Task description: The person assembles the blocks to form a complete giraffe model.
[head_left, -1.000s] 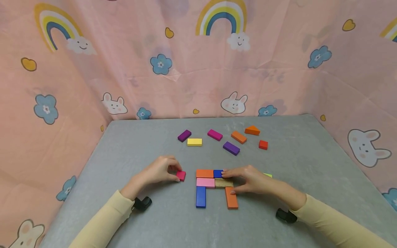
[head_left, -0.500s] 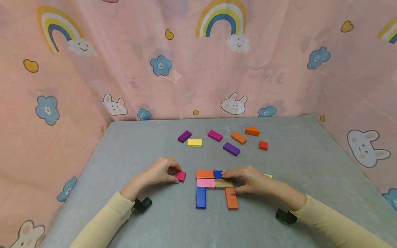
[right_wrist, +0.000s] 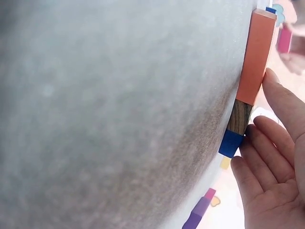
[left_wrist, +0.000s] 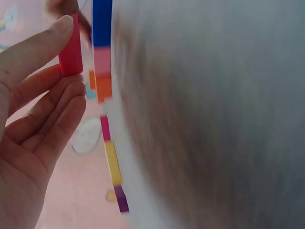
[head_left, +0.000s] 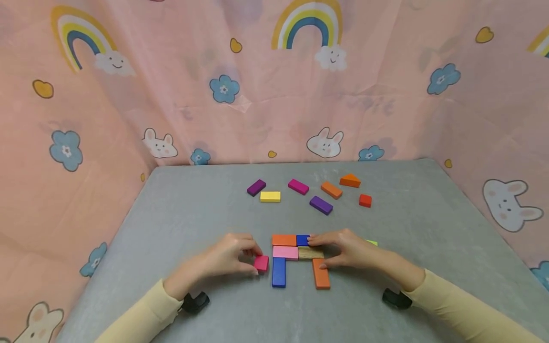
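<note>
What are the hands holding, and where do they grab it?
The left hand pinches the small pink block by its sides. The right hand holds nothing; its straight fingers touch the block figure's right side.

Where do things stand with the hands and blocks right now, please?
Left hand pinches small pink block, beside blue block. Right hand open, steadying block figure's right edge. Nothing between.

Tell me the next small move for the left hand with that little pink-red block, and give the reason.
Probably slide the small pink-red square block rightward until it meets the long blue block. The left hand pinches it just left of that blue block, below the light pink block, with a narrow gap showing. The right hand rests against the arrangement's far side, seemingly bracing it.
</note>
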Demonstrator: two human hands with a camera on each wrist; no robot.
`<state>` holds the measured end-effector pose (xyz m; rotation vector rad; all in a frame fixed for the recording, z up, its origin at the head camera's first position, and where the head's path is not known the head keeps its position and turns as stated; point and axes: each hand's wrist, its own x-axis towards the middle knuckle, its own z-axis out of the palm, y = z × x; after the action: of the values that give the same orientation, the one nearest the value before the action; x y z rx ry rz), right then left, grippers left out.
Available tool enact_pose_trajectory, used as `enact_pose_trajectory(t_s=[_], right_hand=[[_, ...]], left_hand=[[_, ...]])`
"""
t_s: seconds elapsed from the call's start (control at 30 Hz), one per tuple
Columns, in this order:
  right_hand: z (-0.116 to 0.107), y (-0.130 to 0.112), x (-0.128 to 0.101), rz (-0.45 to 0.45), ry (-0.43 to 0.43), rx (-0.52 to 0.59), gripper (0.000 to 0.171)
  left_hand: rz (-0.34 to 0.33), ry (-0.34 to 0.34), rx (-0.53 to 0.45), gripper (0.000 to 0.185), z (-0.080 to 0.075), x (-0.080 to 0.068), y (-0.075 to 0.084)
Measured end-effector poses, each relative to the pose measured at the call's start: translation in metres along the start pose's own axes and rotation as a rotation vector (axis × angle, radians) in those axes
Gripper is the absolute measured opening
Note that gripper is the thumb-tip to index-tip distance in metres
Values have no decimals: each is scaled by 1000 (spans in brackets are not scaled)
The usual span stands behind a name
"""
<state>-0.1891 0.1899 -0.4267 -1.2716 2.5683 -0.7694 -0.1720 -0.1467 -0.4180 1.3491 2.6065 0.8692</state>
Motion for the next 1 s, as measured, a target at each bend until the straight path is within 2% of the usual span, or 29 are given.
enact_pose_trajectory(t_s=[0.23, 0.5, 1.0], right_hand=[[-2, 0, -1, 23, -1, 3, 54], [0, 1, 0, 16, -4, 7, 54], [1, 1, 0, 18, -3, 3, 54]], left_hand=[[131, -58, -5, 33, 14, 3, 22], [180, -107, 26, 34, 24, 6, 31], [264, -153, 105, 34, 26, 8, 36]])
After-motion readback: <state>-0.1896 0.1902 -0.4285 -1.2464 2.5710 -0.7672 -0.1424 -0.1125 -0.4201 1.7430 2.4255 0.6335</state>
